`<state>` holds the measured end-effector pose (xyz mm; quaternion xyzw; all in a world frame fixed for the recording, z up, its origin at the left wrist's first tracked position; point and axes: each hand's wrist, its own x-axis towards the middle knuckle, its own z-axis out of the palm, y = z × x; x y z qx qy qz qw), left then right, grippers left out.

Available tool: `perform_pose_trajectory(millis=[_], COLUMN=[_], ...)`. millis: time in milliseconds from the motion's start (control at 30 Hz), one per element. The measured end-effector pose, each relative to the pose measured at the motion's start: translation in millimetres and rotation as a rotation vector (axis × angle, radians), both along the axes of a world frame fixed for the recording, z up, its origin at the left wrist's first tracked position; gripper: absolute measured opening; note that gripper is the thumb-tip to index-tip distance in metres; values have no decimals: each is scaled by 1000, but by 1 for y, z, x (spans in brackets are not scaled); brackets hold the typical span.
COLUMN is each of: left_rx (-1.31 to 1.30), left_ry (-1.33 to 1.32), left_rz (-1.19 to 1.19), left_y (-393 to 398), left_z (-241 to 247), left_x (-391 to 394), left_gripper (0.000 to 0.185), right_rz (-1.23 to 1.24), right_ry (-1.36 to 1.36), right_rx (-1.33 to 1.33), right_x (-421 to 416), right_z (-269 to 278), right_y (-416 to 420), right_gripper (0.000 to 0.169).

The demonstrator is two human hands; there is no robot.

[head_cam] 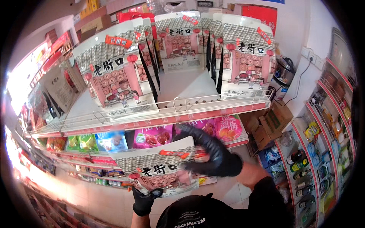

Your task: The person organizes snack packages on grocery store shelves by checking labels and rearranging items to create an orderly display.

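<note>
My left hand, in a black glove, grips the lower edge of a snack bag. Its thumb lies on the printed front, which shows a tiled roof, a pink house and large black writing. My right hand, also gloved and slightly blurred, is at the bag's upper right with thumb and fingers spread wide. Whether its thumb touches the bag, I cannot tell. On the top shelf stand matching bags in rows at the left, middle and right.
A wire rail edges the top shelf, with small dark bits behind it. Pink pouches and green pouches fill the shelf below. Cardboard boxes and a bottle rack are on the right. A power cord hangs from a wall socket.
</note>
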<state>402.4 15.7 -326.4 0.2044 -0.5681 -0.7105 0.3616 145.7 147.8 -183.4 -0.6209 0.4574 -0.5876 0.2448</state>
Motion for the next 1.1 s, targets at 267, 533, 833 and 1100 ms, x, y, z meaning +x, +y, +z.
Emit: perform_pose_trajectory(millis=[267, 533, 833, 1100], left_rx=[-273, -117, 160, -24], left_ry=[50, 216, 348, 273], left_rz=[251, 251, 408, 353], left_y=[-27, -29, -37, -55], left_z=[21, 19, -14, -26], left_x=[26, 52, 89, 85], left_gripper=[66, 73, 78, 73], right_rz=[-612, -987, -1101, -1036], right_ry=[829, 1258, 1290, 1445], right_rx=[-530, 233, 344, 156], right_x=[-71, -166, -204, -175], right_z=[211, 269, 265, 269], right_y=[-56, -194, -246, -191], right_gripper=[36, 62, 48, 41])
